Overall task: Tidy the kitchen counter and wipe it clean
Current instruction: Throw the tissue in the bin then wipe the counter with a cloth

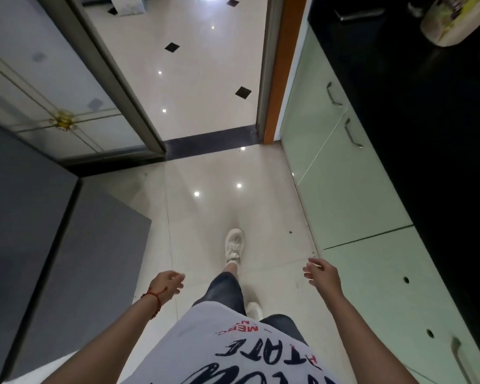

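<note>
The black kitchen counter (416,112) runs along the right side above pale green cabinet doors (352,200). A pale plastic bag with a yellow-green print (452,20) sits on the counter at the top right. My left hand (168,284), with a red thread at the wrist, hangs over the floor with loose, slightly curled fingers and holds nothing. My right hand (320,275) is out in front of the lower cabinets, fingers apart and empty. Both hands are well short of the counter top.
A glossy cream tiled floor (205,189) leads to a doorway with a dark threshold (211,141) and an orange door frame (283,67). A grey appliance (39,231) stands on the left, a glass door panel (39,87) behind it. My white shoe (234,245) steps forward.
</note>
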